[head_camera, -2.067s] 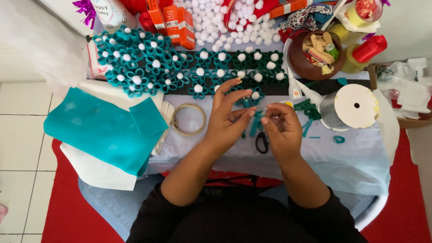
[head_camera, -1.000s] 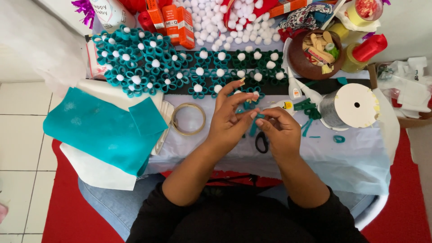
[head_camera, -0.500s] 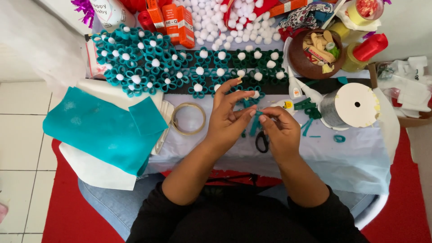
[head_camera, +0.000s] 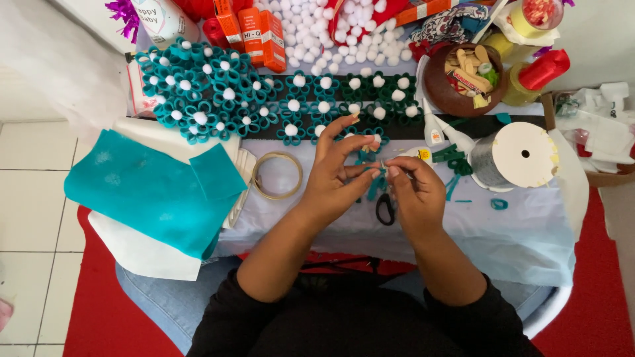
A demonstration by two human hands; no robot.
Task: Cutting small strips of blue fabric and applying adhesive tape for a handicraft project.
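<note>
Fingers point(head_camera: 370, 173) of my left hand point(head_camera: 337, 182) and right hand point(head_camera: 413, 195) meet, pinching a teal felt strip point(head_camera: 377, 185) at frame centre above the scissors point(head_camera: 385, 208). It looks light, soft, floppy; I'd grip near its end.

Illumination is bright, even and diffuse, without glare. Shadows are soft and short beneath the left hand point(head_camera: 337, 178) and right hand point(head_camera: 413, 195). Focus is sharp across the table point(head_camera: 529, 238). The white pompoms point(head_camera: 337, 26) approach overexposure. Edge distortion is slight.
</note>
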